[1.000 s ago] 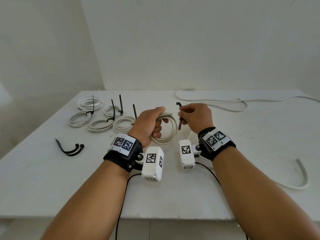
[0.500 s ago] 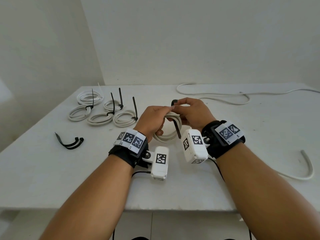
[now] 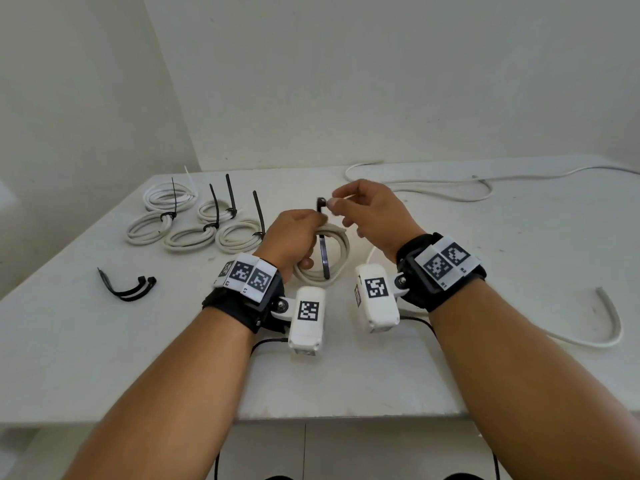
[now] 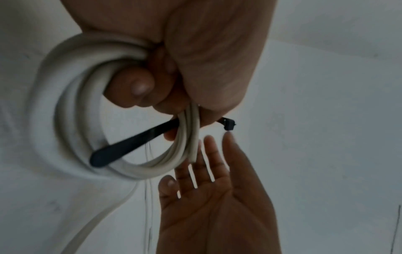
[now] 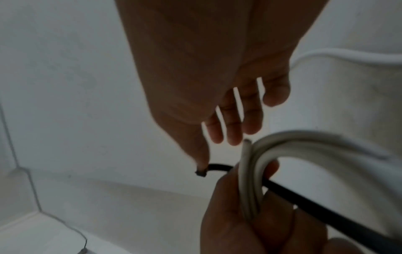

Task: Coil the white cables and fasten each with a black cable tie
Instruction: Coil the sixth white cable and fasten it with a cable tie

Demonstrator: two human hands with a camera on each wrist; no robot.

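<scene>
My left hand [image 3: 297,232] grips a coil of white cable [image 3: 341,258] just above the table, fingers curled through the loop [image 4: 71,96]. A black cable tie [image 3: 324,259] runs through the coil, pinned against the strands by the left fingers; its tail [image 4: 121,149] hangs inside the loop. The tie's head [image 3: 321,203] sticks up beyond the left hand. My right hand [image 3: 370,213] hovers right beside it with straight, spread fingers [image 4: 208,154]; one fingertip touches the tie's head [image 5: 201,172]. It holds nothing.
Several tied coils [image 3: 194,225] lie at the back left of the white table [image 3: 502,271], their tie tails sticking up. Two spare black ties [image 3: 128,289] lie at the left. A long loose white cable [image 3: 433,188] runs along the back right; another cable's end [image 3: 609,317] curves at the right.
The right hand brought the tie to the coil, let go of it and spread its fingers. The left hand now holds both coil and tie, slightly farther from me.
</scene>
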